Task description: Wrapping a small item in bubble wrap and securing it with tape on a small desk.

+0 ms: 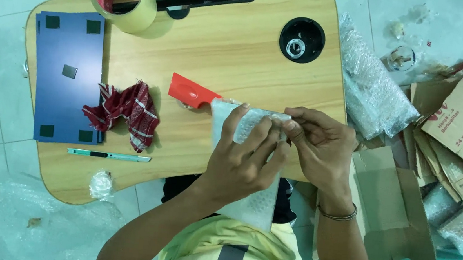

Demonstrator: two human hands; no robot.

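Left hand (243,159) fingers closed flat over the white bubble-wrap bundle (250,166); right hand (320,150) fingertips pinching its upper right corner. Bundle at the near edge of the wooden lap desk (222,50), long axis running toward the body. Red plastic tool (192,92) touching the bundle's far left corner. Red checked cloth (129,109) further left.

I see a white bubble-wrapped bundle (246,148) pinched between both hands, its long end (loose wrap) trailing below my grip.

Both hands (274,151) on a bubble-wrapped parcel (245,165) over a wooden lap table (222,50), red tool (190,91) alongside.
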